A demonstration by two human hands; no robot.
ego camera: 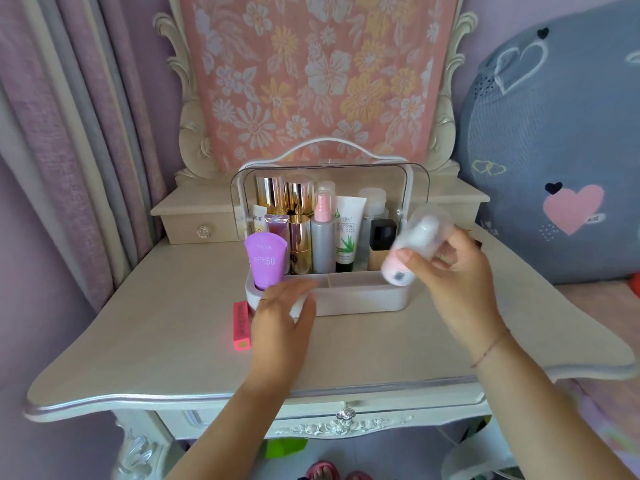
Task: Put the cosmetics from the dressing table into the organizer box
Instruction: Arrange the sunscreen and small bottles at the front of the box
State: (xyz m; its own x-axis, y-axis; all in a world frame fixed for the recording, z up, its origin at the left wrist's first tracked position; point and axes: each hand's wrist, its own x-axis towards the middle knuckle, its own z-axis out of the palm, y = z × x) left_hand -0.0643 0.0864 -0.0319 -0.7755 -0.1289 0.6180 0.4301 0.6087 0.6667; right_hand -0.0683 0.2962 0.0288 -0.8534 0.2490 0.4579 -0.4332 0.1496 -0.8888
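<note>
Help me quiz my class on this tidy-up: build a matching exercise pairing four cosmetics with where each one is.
Things
1. purple SPF50 tube
2. neon pink stick
3. pink-and-white bottle
4. black-capped bottle

Places
A. held in the right hand
B. lying on the dressing table, left of the organizer box
C. standing in the box's front left corner
D. standing at the right of the box's back section

Pairs: 1-C, 2-B, 3-A, 4-D
</note>
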